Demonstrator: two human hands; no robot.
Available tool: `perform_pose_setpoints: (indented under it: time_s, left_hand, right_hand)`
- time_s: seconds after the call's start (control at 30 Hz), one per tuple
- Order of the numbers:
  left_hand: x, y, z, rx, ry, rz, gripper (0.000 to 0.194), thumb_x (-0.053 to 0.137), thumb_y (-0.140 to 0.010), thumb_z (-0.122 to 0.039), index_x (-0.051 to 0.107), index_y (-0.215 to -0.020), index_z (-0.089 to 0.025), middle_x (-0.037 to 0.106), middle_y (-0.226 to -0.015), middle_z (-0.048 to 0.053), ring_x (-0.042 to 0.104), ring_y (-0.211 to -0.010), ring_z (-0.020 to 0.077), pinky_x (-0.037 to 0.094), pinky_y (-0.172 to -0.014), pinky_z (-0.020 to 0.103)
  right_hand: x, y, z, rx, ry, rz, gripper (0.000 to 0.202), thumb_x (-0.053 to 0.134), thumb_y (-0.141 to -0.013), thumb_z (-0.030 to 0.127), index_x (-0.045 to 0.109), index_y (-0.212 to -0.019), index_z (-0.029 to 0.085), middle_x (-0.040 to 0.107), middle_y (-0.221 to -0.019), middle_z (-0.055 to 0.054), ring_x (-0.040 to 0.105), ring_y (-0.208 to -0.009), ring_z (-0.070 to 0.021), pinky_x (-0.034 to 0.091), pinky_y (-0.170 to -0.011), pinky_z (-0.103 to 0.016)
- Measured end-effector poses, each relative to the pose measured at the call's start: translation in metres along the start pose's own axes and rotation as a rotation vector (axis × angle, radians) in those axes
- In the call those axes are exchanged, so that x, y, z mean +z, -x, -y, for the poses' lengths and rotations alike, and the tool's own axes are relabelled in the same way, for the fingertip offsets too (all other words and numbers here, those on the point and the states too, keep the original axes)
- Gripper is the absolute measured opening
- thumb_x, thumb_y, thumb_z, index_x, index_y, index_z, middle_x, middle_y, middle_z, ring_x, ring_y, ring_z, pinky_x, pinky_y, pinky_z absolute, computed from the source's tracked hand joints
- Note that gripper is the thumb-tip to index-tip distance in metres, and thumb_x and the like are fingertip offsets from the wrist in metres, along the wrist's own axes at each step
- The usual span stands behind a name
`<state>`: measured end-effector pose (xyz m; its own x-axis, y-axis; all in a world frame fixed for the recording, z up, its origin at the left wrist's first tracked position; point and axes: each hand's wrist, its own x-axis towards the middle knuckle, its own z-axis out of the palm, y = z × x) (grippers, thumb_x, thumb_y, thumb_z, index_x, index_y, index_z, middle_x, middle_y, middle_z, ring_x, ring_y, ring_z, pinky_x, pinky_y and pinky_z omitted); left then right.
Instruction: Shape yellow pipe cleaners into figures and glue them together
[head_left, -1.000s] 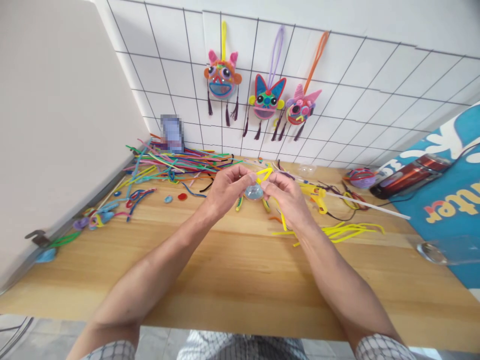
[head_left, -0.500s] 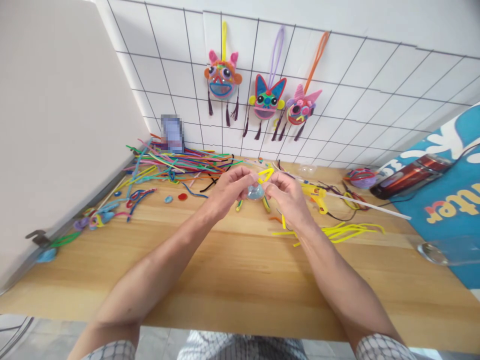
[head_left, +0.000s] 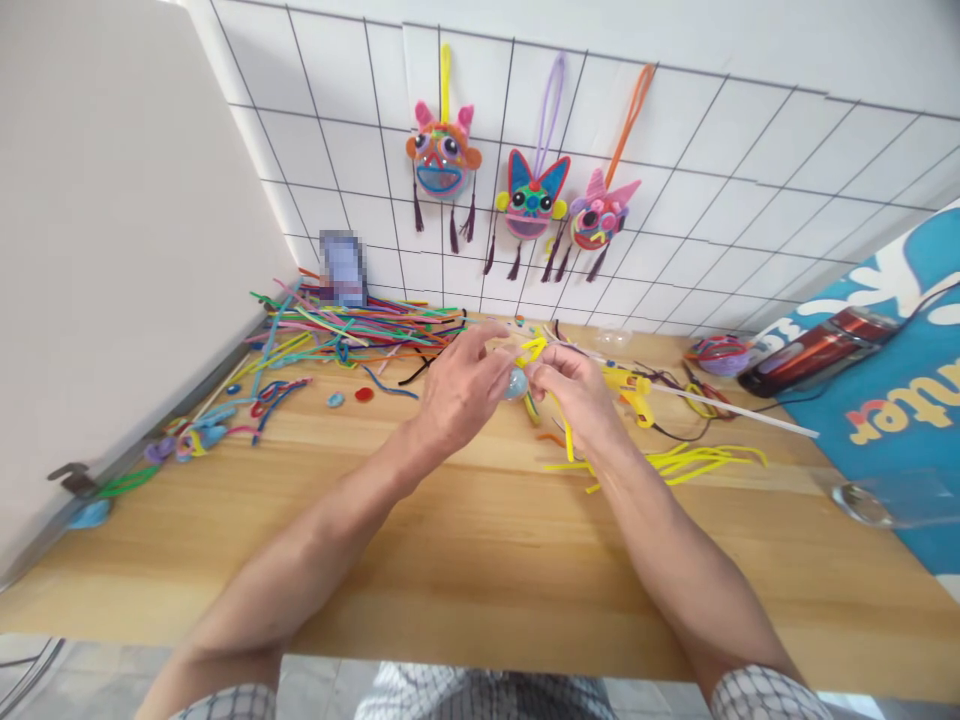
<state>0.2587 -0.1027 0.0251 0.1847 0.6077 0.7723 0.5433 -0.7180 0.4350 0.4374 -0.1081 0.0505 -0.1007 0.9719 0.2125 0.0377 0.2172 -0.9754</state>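
From where I stand, the left hand (head_left: 465, 385) is what has changed: half a second ago its thumb and finger were pinched at the fold, and now the fingers have lifted and parted, apparently gripping nothing, though I can't tell whether a tip brushes the stem. Just right of it sits the clear ball (head_left: 515, 384), partly covered. The yellow stem (head_left: 533, 349) is above that, bent into a small triangle, its tail hanging lower down. The right hand (head_left: 574, 390) keeps thumb and finger closed on it, so the fold seems to rest with that hand alone. Further right, I can't read any marking on the glue gun (head_left: 637, 397) or the red flask (head_left: 825, 345). Last, the blue board (head_left: 919, 342) shows orange letters, seemingly "nter"; its white lettering is cut off.
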Motion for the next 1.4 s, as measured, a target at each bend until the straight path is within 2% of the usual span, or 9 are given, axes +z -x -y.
perform_pose_setpoints:
  time_s: [0.13,0.23,0.33,0.47,0.6,0.8,1.03,1.27,1.4]
  left_hand:
    - [0.001,0.000,0.002,-0.066,0.063,-0.001,0.017,0.065,-0.100,-0.029,0.082,-0.099,-0.025,0.077,-0.110,0.010,0.068,-0.094,0.0205,0.052,-0.083,0.033]
    - [0.000,-0.004,0.000,-0.264,0.331,-0.001,0.016,0.075,-0.094,-0.035,0.083,-0.091,-0.022,0.076,-0.086,0.005,0.066,-0.078,0.0173,0.050,-0.071,0.028]
    - [-0.002,-0.010,-0.005,-0.510,0.637,0.054,0.029,0.086,-0.083,-0.048,0.081,-0.084,-0.018,0.073,-0.075,0.002,0.058,-0.062,0.0122,0.045,-0.059,0.025]
    - [-0.005,-0.013,-0.012,-0.644,0.856,0.142,0.038,0.093,-0.073,-0.051,0.080,-0.081,-0.017,0.068,-0.067,-0.001,0.053,-0.057,0.0087,0.043,-0.057,0.023]
    - [-0.006,-0.014,-0.016,-0.677,0.913,0.201,0.038,0.094,-0.070,-0.050,0.079,-0.083,-0.017,0.066,-0.066,-0.002,0.049,-0.056,0.0074,0.039,-0.056,0.022]
    - [-0.009,-0.015,-0.011,-0.672,0.880,0.229,0.043,0.082,-0.081,-0.058,0.070,-0.070,-0.018,0.056,-0.057,-0.002,0.046,-0.054,0.0089,0.036,-0.055,0.023]
    - [-0.016,-0.018,-0.010,-0.684,0.880,0.300,0.036,0.091,-0.072,-0.049,0.077,-0.080,-0.017,0.058,-0.062,-0.004,0.046,-0.056,0.0076,0.038,-0.057,0.022]
    - [-0.013,-0.018,-0.012,-0.633,0.840,0.304,0.035,0.089,-0.074,-0.048,0.073,-0.076,-0.017,0.058,-0.062,-0.004,0.046,-0.055,0.0077,0.039,-0.057,0.023]
    - [-0.007,-0.014,-0.009,-0.585,0.763,0.315,0.029,0.083,-0.078,-0.044,0.073,-0.075,-0.017,0.063,-0.066,-0.002,0.050,-0.059,0.0090,0.039,-0.058,0.023]
  right_hand:
    - [-0.001,0.000,-0.001,-0.011,-0.069,0.045,0.039,0.079,-0.082,0.050,0.060,-0.061,0.023,0.056,-0.058,0.002,0.049,-0.059,-0.0141,0.042,-0.062,-0.031]
    - [-0.005,0.000,0.000,-0.087,-0.097,-0.015,0.042,0.077,-0.087,0.059,0.063,-0.069,0.023,0.058,-0.065,0.001,0.052,-0.064,-0.0155,0.046,-0.065,-0.033]
    - [-0.009,0.001,0.001,-0.190,0.021,-0.124,0.031,0.082,-0.086,0.052,0.069,-0.087,0.024,0.068,-0.082,0.000,0.060,-0.077,-0.0172,0.051,-0.075,-0.033]
    - [-0.008,0.002,-0.001,-0.246,0.124,-0.086,0.022,0.080,-0.086,0.041,0.073,-0.098,0.024,0.073,-0.092,0.000,0.064,-0.082,-0.0172,0.052,-0.077,-0.033]
    - [-0.007,0.002,-0.007,-0.273,0.165,-0.072,0.011,0.074,-0.088,0.034,0.075,-0.092,0.023,0.074,-0.083,0.000,0.063,-0.072,-0.0155,0.050,-0.069,-0.031]
    - [-0.008,0.002,-0.010,-0.325,0.248,-0.101,0.006,0.071,-0.088,0.027,0.076,-0.088,0.023,0.072,-0.077,0.001,0.058,-0.067,-0.0150,0.046,-0.065,-0.030]
    - [-0.010,0.003,-0.012,-0.344,0.286,-0.084,0.006,0.071,-0.089,0.026,0.077,-0.087,0.024,0.070,-0.075,0.001,0.059,-0.068,-0.0155,0.045,-0.065,-0.030]
    - [-0.009,0.003,-0.006,-0.281,0.207,0.001,0.012,0.071,-0.092,0.033,0.075,-0.099,0.024,0.075,-0.089,-0.001,0.066,-0.081,-0.0180,0.053,-0.076,-0.033]
    - [-0.009,0.002,-0.007,-0.337,0.234,0.036,0.010,0.070,-0.095,0.033,0.075,-0.100,0.025,0.076,-0.099,-0.002,0.068,-0.089,-0.0193,0.055,-0.082,-0.035]
